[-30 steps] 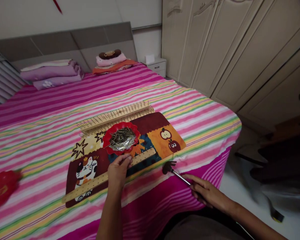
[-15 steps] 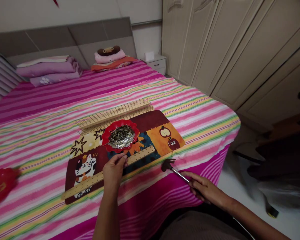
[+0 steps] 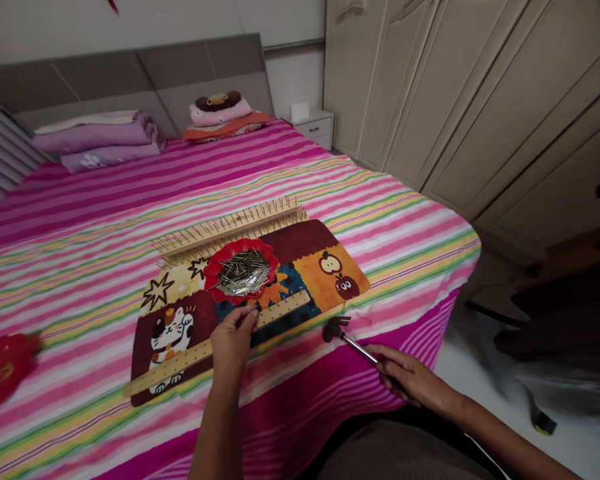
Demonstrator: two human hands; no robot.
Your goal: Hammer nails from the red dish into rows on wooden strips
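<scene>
My left hand (image 3: 234, 340) is closed in a pinch over a wooden strip with rows of small holes (image 3: 283, 311). Between thumb and forefinger there seems to be a nail, mostly hidden by the fingertips. My right hand (image 3: 413, 379) grips the handle of a claw hammer (image 3: 359, 348); its dark head hangs beside the bed's front edge, to the right of the strip and apart from it. Just beyond my left hand stands a red scalloped bowl (image 3: 211, 285) full of loose nails (image 3: 245, 272). Strip and bowl lie on a patterned mat (image 3: 300, 237).
Behind the bowl, another wooden strip (image 3: 230, 230) bristles with upright nails. A red object (image 3: 5, 367) lies at the left on the striped bed sheet (image 3: 400, 233). Folded bedding (image 3: 100, 140) is stacked by the headboard. Wardrobes (image 3: 420, 87) line the right side.
My left hand has shifted slightly to the right along the strip, still pinched. The right hand and the hammer stay nearly where they were.
</scene>
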